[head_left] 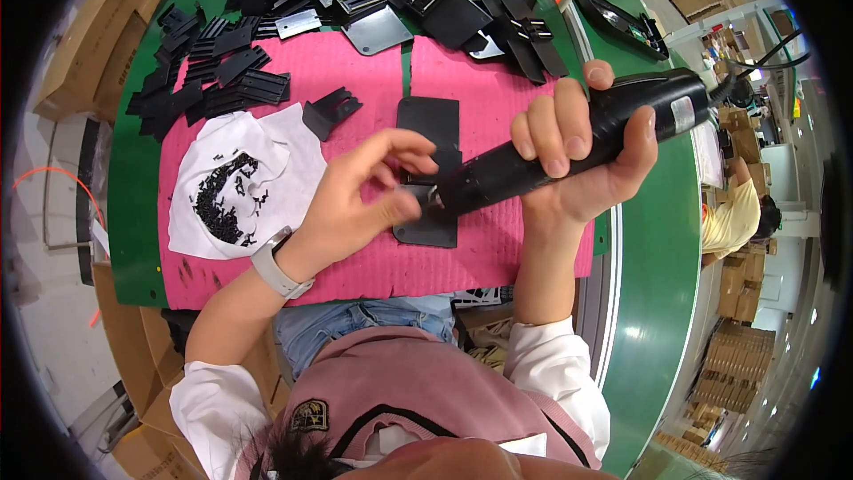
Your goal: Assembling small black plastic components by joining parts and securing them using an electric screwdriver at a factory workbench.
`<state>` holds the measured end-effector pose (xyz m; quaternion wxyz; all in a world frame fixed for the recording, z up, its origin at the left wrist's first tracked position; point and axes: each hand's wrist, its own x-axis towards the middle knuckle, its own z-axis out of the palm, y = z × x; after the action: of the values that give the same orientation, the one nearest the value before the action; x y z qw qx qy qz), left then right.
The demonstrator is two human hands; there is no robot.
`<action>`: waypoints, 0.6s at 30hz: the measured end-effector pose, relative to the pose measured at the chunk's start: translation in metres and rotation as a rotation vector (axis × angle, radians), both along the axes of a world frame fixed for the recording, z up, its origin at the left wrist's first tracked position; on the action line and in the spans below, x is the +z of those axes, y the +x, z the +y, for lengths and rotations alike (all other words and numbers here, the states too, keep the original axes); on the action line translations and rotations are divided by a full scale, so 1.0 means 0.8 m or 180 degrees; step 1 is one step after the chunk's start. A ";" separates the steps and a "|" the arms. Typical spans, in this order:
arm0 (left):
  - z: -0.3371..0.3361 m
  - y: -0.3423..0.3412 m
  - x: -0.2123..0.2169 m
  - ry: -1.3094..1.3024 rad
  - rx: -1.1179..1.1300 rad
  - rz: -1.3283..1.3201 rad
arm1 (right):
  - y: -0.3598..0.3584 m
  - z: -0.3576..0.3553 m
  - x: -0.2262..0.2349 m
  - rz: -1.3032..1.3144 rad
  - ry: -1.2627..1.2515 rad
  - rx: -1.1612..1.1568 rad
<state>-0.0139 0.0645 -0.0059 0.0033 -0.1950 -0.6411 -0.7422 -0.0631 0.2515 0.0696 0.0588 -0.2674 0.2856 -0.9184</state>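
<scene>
My right hand (586,138) is wrapped round a black electric screwdriver (506,173). The tool slants down to the left, its cable leaving the upper right end. At its tip is my left hand (369,187), thumb and fingers bent together in a pinch; whatever they hold is too small and blurred to make out. Under the tip lies a black flat plate (431,124), partly hidden by the tool and my fingers. To the left, a heap of small black screws (222,200) rests on a white cloth (298,138). A black bracket (331,112) lies beside the cloth.
A pink mat (355,280) covers part of the green table (133,249). Black brackets (253,89) and metal plates (378,31) are piled along the far and left sides. A black casing (622,22) sits at the far right, past a metal rail. Another person (733,218) is off to the right.
</scene>
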 end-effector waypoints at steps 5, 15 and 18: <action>-0.011 -0.009 -0.005 -0.1252 0.0351 -0.0855 | -0.001 -0.008 -0.011 0.0940 0.1099 -0.0606; -0.002 -0.028 -0.021 -0.0933 -0.0234 -0.1412 | 0.001 -0.030 -0.015 0.1082 0.1750 -0.0841; 0.004 -0.024 -0.022 -0.1074 0.0013 -0.1325 | -0.003 -0.038 -0.010 0.1090 0.1858 -0.0644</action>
<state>-0.0333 0.0674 -0.0237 -0.1595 -0.0347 -0.7431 -0.6490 -0.0655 0.2207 0.0614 -0.0071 -0.3598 0.5668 -0.7411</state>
